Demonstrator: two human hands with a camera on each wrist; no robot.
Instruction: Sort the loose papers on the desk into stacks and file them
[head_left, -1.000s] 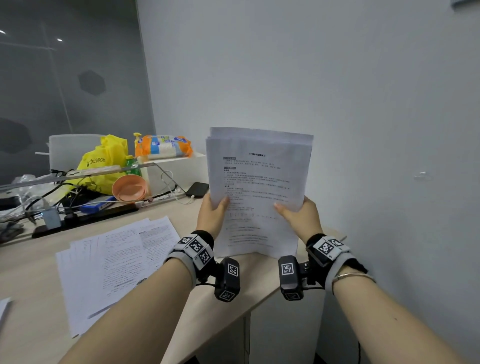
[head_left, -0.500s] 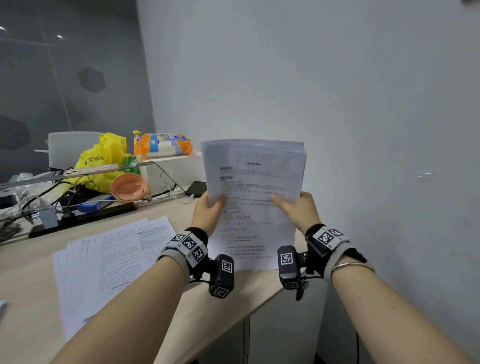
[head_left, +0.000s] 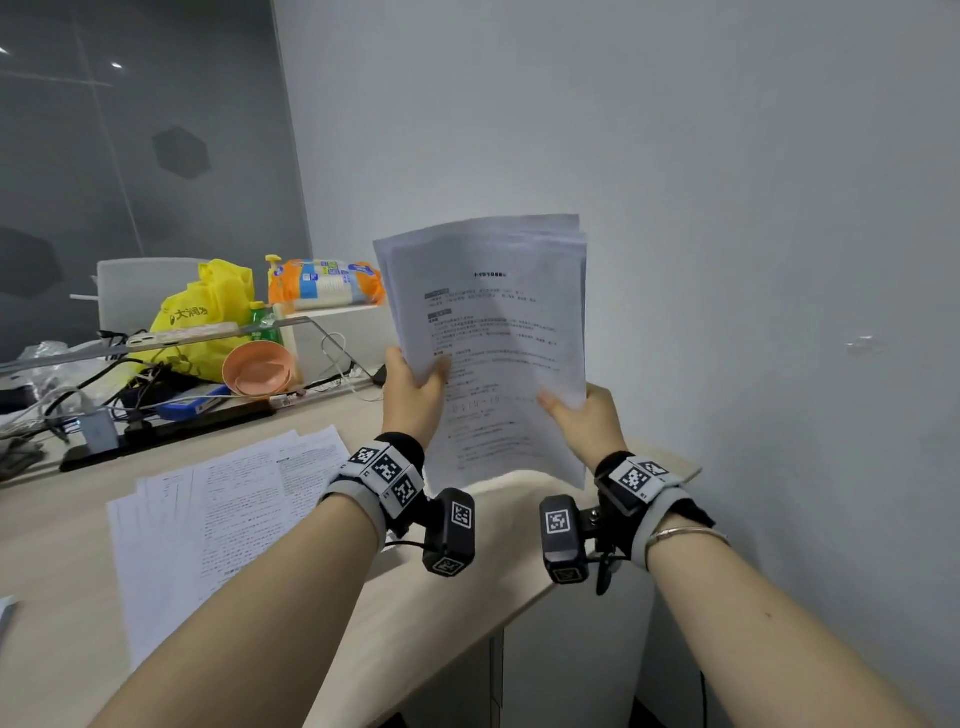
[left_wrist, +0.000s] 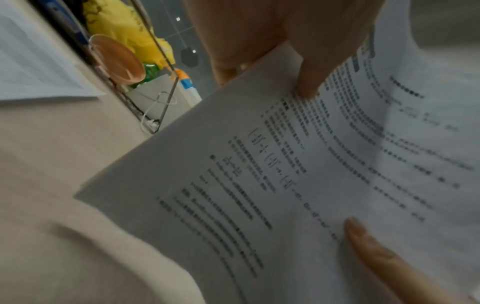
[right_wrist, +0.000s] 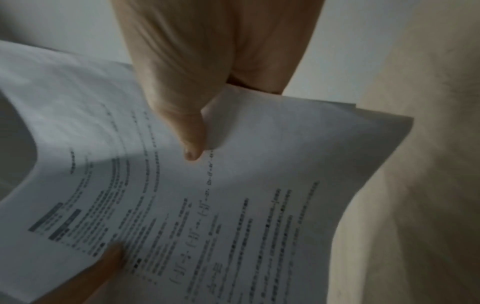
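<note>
I hold a sheaf of printed papers (head_left: 493, 332) upright above the desk's right corner, its top leaning left. My left hand (head_left: 415, 389) grips the sheaf's left edge, thumb on the front sheet. My right hand (head_left: 582, 415) grips the right edge low down, thumb in front. The sheets (left_wrist: 298, 185) fan a little at the top, and the bottom edge hangs just above the desk (head_left: 62, 545). In the right wrist view the thumb presses the front sheet (right_wrist: 233, 195). A spread of loose papers (head_left: 218, 509) lies flat on the desk to the left.
At the back of the desk stand a yellow bag (head_left: 202, 317), an orange bowl (head_left: 257, 369), an orange packet (head_left: 327, 280) on a white box, cables and a power strip (head_left: 166, 426). A white wall (head_left: 727, 208) rises close on the right. The desk corner (head_left: 675, 465) ends below my right wrist.
The sheaf has risen off the desk and tilted left, its sheets fanning at the top. Both hands kept their grip.
</note>
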